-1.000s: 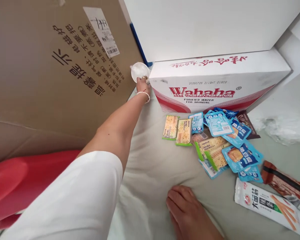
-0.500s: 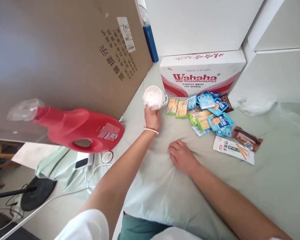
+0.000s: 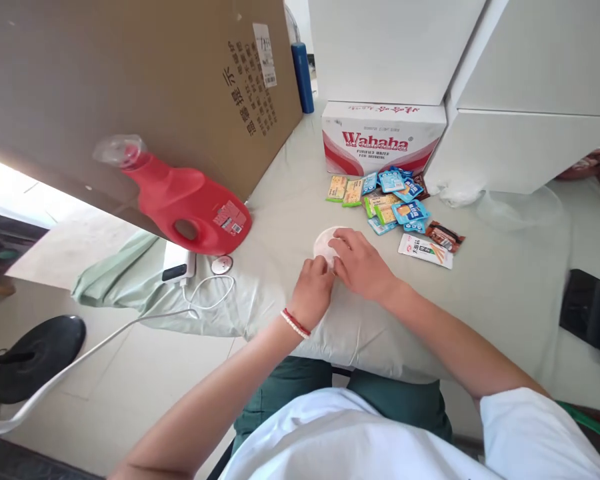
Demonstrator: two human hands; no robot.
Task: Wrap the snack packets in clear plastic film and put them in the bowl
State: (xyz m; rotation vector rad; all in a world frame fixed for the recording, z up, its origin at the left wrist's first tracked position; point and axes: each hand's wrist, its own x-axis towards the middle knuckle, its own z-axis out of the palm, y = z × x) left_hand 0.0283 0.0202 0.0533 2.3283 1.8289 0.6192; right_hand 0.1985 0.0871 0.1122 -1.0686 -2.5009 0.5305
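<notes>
A white paper cup point(image 3: 323, 244) is in front of me, its round opening facing up and a crinkled, clear film-like sheen over it. My left hand point(image 3: 314, 293), with a red and white bead bracelet at the wrist, is closed on the cup's near side. My right hand point(image 3: 363, 263) reaches over from the right, fingers bent onto the rim and opening. Its fingertips are partly hidden, so whether they pinch the film or the rim is unclear. Beyond the hands lie several small snack packets point(image 3: 386, 208), yellow-green and blue, plus a white snack packet point(image 3: 425, 251) and a brown one point(image 3: 445, 236).
A Wahaha water carton point(image 3: 380, 143) stands against the white cabinet point(image 3: 380, 53). To the left are a large cardboard box point(image 3: 180, 87), a red detergent jug point(image 3: 195, 207), a white power bank point(image 3: 179, 261) with cable and a round tin point(image 3: 222, 265). At right lies a black object point(image 3: 586, 308).
My left hand has brought the cup nearer to me. My right hand has lifted off the cloth and come onto the cup. The view has shifted, showing more of my lap.
</notes>
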